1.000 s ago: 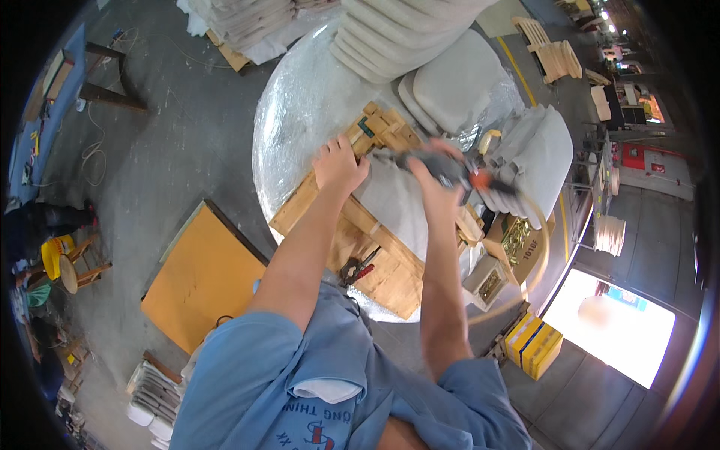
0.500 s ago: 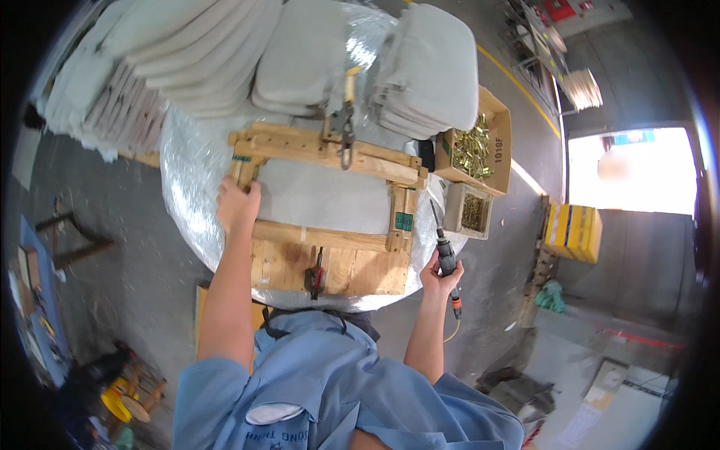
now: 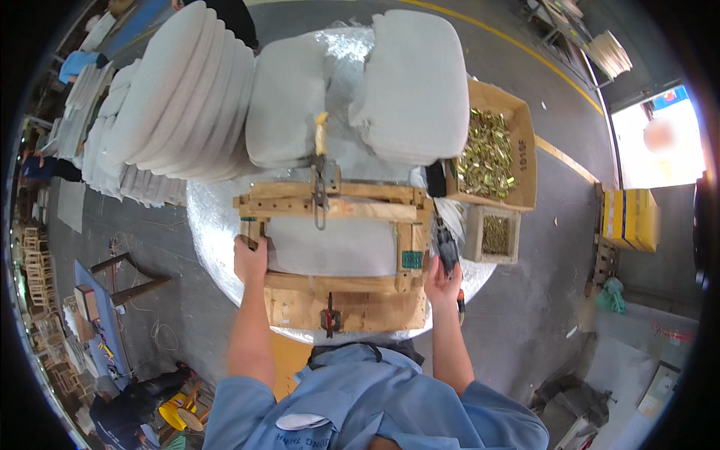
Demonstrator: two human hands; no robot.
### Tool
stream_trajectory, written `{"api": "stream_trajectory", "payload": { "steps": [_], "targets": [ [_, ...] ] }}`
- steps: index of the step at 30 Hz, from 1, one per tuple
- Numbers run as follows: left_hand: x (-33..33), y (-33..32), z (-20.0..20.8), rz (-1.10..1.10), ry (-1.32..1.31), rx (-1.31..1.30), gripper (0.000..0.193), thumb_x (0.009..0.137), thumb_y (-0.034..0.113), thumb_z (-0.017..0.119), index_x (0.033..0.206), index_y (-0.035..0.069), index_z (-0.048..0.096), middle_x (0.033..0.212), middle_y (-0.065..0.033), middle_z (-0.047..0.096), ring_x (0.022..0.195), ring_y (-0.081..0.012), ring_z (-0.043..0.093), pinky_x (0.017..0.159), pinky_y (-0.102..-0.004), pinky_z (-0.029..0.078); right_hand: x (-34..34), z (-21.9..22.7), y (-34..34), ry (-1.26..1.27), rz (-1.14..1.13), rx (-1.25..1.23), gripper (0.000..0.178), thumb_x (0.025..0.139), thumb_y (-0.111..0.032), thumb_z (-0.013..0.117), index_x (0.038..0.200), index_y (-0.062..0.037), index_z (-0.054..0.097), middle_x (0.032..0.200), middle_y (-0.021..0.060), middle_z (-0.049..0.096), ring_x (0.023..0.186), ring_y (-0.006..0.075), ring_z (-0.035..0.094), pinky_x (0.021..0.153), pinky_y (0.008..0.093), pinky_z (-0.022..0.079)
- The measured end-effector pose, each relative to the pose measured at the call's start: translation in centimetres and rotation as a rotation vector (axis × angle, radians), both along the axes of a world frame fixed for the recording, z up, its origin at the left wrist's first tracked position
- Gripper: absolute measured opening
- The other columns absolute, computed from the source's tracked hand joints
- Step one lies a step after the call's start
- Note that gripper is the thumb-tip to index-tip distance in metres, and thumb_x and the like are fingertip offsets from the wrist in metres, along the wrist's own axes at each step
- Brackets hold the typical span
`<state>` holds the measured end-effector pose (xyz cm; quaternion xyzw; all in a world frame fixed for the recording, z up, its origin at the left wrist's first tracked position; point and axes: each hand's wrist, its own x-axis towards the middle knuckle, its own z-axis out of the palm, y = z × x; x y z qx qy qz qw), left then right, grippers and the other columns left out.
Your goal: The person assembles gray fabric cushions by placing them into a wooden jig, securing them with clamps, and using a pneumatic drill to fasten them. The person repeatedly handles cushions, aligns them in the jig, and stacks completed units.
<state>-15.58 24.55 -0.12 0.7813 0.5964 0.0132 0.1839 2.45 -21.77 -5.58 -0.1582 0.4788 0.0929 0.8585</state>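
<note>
A wooden frame jig lies in front of me, with a light grey padded seat panel inside its rails. My left hand grips the left end of this jig, the fingers closed over its side piece. In my right hand is a dark power screwdriver, held upright beside the jig's right side; its bit is hard to make out there. A toggle clamp with a yellowish handle is mounted on the far rail. Another clamp with red parts sits on the near board.
Stacks of grey padded panels stand beyond the jig on the plastic-wrapped round table. A cardboard box of brass-coloured metal pieces and a smaller bin of screws are at right. Another person is at lower left.
My right hand has brought the screwdriver closer to the jig's right side. My left hand keeps its grip on the left end. The whole view has shifted with my head.
</note>
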Motion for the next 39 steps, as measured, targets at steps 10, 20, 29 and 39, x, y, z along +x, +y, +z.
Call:
{"api": "stream_trajectory", "payload": {
  "steps": [10,20,29,39],
  "targets": [
    [-0.1,-0.3,-0.6,0.009,0.018,0.032,0.070,0.090,0.051,0.073,0.142,0.008,0.056,0.129,-0.0175,0.072,0.118,-0.0410,0.069,0.097,-0.0534,0.055,5.4,14.1,15.6,-0.387,0.693,-0.151,0.043,0.108,-0.030,0.065,0.141,-0.0034,0.059,0.131,0.0088,0.070,0.121,0.0237,0.069,0.096,0.0352,0.059],
    [0.0,0.5,-0.1,0.010,-0.018,0.020,0.071,0.087,0.054,0.074,0.137,0.007,0.055,0.126,-0.0189,0.070,0.116,-0.0408,0.069,0.092,-0.0540,0.058,18.2,12.9,43.1,-0.671,1.127,-0.696,0.047,0.096,-0.035,0.075,0.128,-0.0021,0.064,0.112,0.0094,0.064,0.086,0.0179,0.062,0.073,0.0361,0.051],
    [-1.3,1.0,0.3,-0.042,-0.026,0.032,0.069,0.091,0.056,0.070,0.134,0.005,0.053,0.126,-0.0183,0.066,0.115,-0.0394,0.068,0.087,-0.0556,0.058,18.7,16.8,42.7,-1.128,1.045,-0.664,0.058,0.108,-0.064,0.053,0.082,-0.0122,0.056,0.066,-0.0009,0.046,0.056,0.0132,0.044,0.053,0.0315,0.036],
    [-2.9,1.1,-0.5,-0.094,-0.074,-0.033,0.073,0.098,0.058,0.064,0.141,0.001,0.048,0.134,-0.0182,0.061,0.125,-0.0370,0.062,0.096,-0.0557,0.052,-3.3,13.2,24.4,-0.933,1.009,-0.802,0.061,0.114,-0.058,0.047,0.136,-0.0048,0.066,0.126,0.0112,0.073,0.115,0.0236,0.070,0.103,0.0450,0.055]
  ]
}}
